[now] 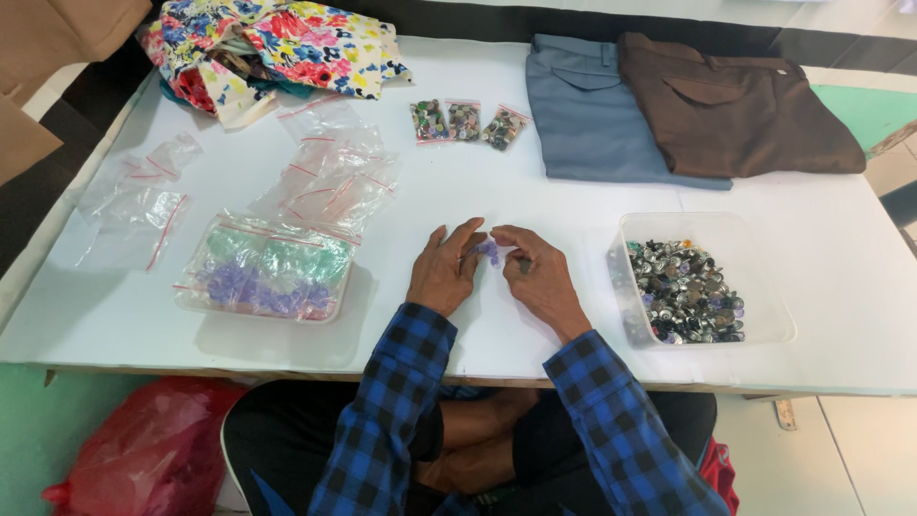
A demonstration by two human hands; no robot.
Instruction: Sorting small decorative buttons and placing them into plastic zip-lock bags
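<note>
My left hand (pixel 444 269) and my right hand (pixel 537 271) rest close together on the white table (pixel 478 182), both in blue-and-black checked sleeves. Between their fingertips they pinch a small bunch of purple buttons (pixel 489 251). To my right stands a clear plastic tub (pixel 755 234) with several dark metallic buttons (pixel 688 291) in it. To my left a clear tray (pixel 191 296) holds small bags of purple and green buttons (pixel 267 272).
Empty zip bags (pixel 330 167) lie at the left and centre. Three small bags of mixed buttons (pixel 466 122) sit further back. Floral fabric (pixel 277 43), grey-blue trousers (pixel 583 115) and brown trousers (pixel 735 105) lie at the far edge. A red plastic bag (pixel 143 449) sits on the floor.
</note>
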